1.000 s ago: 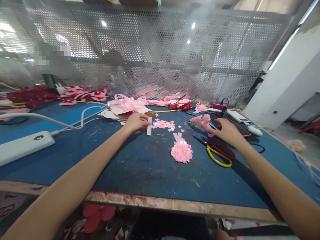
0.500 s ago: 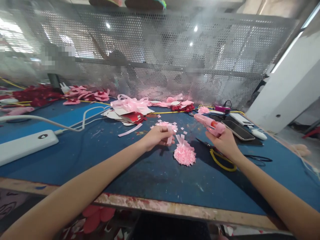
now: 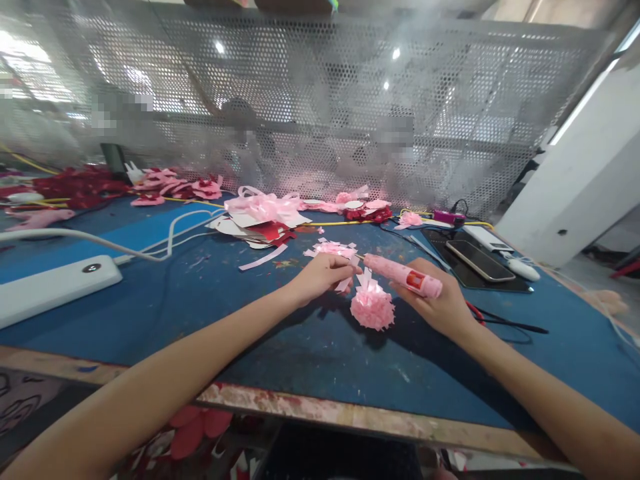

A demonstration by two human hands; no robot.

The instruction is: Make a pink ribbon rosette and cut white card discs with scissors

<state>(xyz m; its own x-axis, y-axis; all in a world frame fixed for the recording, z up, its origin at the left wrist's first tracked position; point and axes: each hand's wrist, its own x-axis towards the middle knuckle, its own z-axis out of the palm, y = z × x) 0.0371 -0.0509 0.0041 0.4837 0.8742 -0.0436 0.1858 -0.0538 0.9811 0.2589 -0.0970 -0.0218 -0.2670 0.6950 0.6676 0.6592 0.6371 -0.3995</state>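
Note:
My left hand [image 3: 327,277] is closed, pinching a short strip of pink ribbon [image 3: 344,285]. In my right hand [image 3: 435,300] is a pink glue gun [image 3: 400,273], its nozzle pointing left, close to the left fingertips. Just below and between the hands is a fluffy pink ribbon pompom [image 3: 373,308] with a ribbon tail standing up from its top. Small cut pieces of pink ribbon [image 3: 333,249] lie in a heap behind my left hand. Whether the nozzle touches the ribbon strip is too small to tell.
A pile of pink ribbon [image 3: 263,207] rests on white and red cut shapes [image 3: 250,230]. A phone [image 3: 479,260] lies on a black mat at right. A white power strip [image 3: 55,290] is at left. Perforated metal screen [image 3: 300,113] stands behind the blue table [image 3: 240,353].
My right hand has swung the glue gun left and down, so its nozzle is now near my left fingertips. The yellow-handled scissors beside my right hand are no longer visible.

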